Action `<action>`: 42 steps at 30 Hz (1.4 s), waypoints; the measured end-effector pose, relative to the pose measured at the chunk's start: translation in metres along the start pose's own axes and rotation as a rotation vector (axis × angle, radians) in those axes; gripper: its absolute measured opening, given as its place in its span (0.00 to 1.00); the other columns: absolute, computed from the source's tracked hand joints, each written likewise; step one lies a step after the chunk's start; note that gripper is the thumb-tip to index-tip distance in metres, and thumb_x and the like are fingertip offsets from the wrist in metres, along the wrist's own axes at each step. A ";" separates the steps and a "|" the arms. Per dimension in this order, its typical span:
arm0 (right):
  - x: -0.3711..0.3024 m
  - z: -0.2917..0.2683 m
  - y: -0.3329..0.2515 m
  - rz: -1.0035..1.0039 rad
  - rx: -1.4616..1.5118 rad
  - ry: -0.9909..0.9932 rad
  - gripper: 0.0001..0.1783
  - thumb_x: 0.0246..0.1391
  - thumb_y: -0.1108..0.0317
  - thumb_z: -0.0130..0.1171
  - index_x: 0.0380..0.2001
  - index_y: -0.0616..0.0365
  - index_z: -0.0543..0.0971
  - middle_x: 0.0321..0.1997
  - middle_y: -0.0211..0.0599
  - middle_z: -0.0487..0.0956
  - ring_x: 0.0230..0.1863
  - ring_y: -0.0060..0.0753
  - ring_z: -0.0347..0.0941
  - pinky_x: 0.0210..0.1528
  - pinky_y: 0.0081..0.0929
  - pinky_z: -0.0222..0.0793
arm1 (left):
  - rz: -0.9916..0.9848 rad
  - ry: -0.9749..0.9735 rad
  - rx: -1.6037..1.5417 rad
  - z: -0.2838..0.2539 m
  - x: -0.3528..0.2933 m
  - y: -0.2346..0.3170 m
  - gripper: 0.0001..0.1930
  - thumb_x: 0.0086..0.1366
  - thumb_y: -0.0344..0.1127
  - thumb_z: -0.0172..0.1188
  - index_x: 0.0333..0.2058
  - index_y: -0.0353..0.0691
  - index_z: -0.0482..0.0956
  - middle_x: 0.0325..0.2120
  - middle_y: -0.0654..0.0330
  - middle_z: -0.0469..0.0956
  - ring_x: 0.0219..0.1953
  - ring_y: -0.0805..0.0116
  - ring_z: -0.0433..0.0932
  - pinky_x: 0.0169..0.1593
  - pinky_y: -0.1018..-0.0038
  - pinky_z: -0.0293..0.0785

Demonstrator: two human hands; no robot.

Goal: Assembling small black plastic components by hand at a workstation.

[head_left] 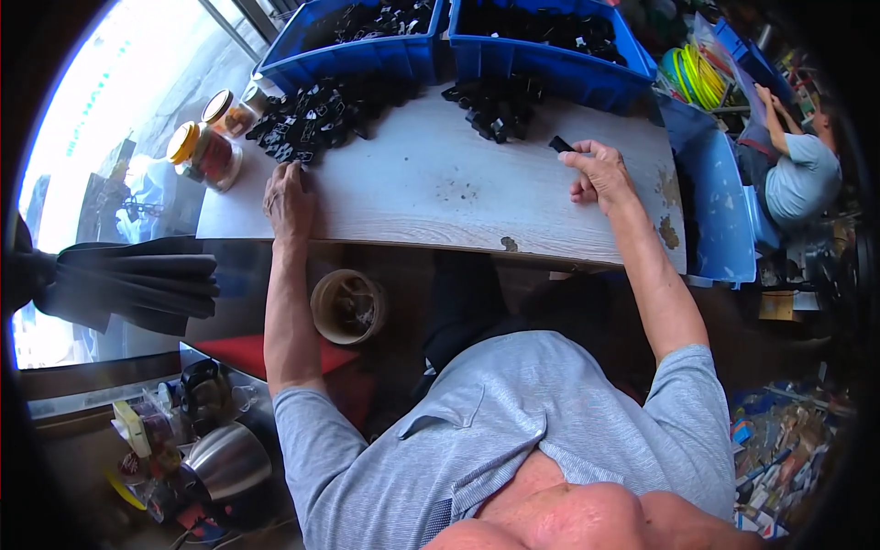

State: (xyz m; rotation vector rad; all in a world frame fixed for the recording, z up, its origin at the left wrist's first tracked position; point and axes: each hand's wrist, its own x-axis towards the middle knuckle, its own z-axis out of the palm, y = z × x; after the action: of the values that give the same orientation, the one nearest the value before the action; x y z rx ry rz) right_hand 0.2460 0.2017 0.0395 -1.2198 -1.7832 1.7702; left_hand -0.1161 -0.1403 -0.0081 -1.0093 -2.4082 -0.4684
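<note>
At the left of the table, my left hand (289,200) has its fingers drawn together at the near edge of a heap of small black parts with shiny metal bits (316,117). What its fingertips hold, if anything, is too small to make out. On the right, my right hand (602,174) pinches one small black part (560,144) between thumb and index finger, above the table. The other fingers of that hand are curled. A smaller pile of black parts (500,110) lies between my hands, farther back, in front of the right blue bin.
Two blue bins full of black parts, a left bin (353,60) and a right bin (550,75), line the table's (422,183) far edge. Lidded jars (206,156) stand at the left. Below is a round bucket (348,307). A person (802,174) sits at the right.
</note>
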 end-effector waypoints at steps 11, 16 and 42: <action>0.057 -0.082 -0.008 -0.004 0.255 0.595 0.20 0.50 0.59 0.75 0.44 0.54 0.81 0.15 0.32 0.68 0.20 0.34 0.75 0.27 0.43 0.84 | 0.306 -0.272 -0.157 -0.026 0.003 0.057 0.11 0.61 0.24 0.59 0.42 0.41 0.81 0.42 0.52 0.78 0.42 0.48 0.81 0.45 0.57 0.78; 0.051 -0.046 -0.022 -0.002 0.130 0.342 0.20 0.51 0.57 0.74 0.45 0.51 0.83 0.16 0.29 0.70 0.20 0.31 0.75 0.26 0.38 0.83 | 0.328 -0.306 -0.154 -0.022 0.007 0.072 0.16 0.59 0.23 0.62 0.46 0.41 0.83 0.40 0.51 0.79 0.41 0.49 0.82 0.45 0.58 0.78; 0.069 0.021 -0.045 0.093 -0.009 0.245 0.10 0.56 0.60 0.65 0.33 0.53 0.79 0.14 0.31 0.66 0.17 0.33 0.73 0.25 0.41 0.80 | 0.235 -0.155 -0.472 -0.013 -0.019 0.126 0.22 0.55 0.23 0.64 0.50 0.46 0.81 0.39 0.51 0.80 0.37 0.51 0.83 0.40 0.61 0.81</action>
State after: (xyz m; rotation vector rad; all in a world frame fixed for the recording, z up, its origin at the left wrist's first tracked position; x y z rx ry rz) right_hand 0.1758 0.2473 0.0557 -1.4742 -1.6206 1.5827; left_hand -0.0082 -0.0729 0.0073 -1.5588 -2.3174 -0.9273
